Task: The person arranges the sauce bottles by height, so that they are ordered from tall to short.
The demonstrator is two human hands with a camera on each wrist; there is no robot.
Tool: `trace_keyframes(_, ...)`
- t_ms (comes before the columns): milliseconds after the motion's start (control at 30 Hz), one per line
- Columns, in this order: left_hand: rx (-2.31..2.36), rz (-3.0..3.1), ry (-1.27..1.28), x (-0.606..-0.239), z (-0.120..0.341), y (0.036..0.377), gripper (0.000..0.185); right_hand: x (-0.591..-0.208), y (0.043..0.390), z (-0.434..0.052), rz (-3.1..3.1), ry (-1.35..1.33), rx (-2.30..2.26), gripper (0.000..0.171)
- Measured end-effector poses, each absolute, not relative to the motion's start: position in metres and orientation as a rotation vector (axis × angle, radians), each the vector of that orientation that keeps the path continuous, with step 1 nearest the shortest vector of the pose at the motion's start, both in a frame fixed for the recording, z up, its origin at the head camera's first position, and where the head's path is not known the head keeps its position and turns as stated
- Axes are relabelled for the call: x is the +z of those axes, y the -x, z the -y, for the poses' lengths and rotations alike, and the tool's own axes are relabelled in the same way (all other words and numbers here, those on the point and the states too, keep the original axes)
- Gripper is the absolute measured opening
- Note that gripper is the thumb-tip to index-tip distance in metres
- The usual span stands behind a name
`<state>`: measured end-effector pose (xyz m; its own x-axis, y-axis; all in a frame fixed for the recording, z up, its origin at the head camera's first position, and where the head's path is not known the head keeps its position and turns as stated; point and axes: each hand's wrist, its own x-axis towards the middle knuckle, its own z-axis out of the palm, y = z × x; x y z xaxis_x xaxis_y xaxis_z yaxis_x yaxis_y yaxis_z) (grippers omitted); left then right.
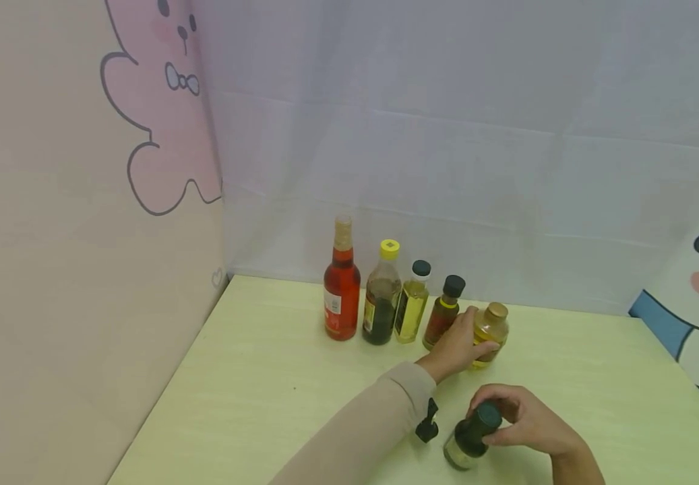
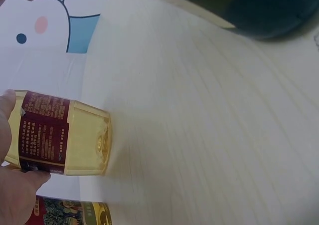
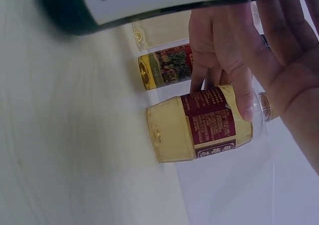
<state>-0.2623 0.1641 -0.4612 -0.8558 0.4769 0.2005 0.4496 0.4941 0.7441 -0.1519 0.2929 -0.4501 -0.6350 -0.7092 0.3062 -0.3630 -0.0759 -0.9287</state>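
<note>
My left hand (image 1: 455,347) grips a small clear bottle (image 1: 491,330) of yellow oil with a gold cap, thumb on the near side. A dark red label (image 2: 44,130) wraps that bottle, which stands upright at the right end of a row. Closer to the front, my right hand (image 1: 522,421) holds a dark bottle (image 1: 467,441) with a dark green cap by its upper part, thumb and fingers on opposite sides. This bottle leans a little, and its pale label (image 3: 164,0) shows large in the right wrist view.
Left of my left hand stand a black-capped bottle (image 1: 442,316) with a red label, a slim yellow oil bottle (image 1: 412,306), a yellow-capped dark sauce bottle (image 1: 381,300) and a tall red bottle (image 1: 342,296). Behind the pale table (image 1: 252,377) hangs a white cloth (image 1: 446,168).
</note>
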Motion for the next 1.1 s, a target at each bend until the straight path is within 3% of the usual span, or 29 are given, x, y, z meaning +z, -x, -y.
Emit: trace_keyframes(1100,1.324,-2.701,-0.841,-0.464,-0.169,0.26,0.065,-0.42,0.148,-0.34,-2.49,0.505,-1.778,0.033)
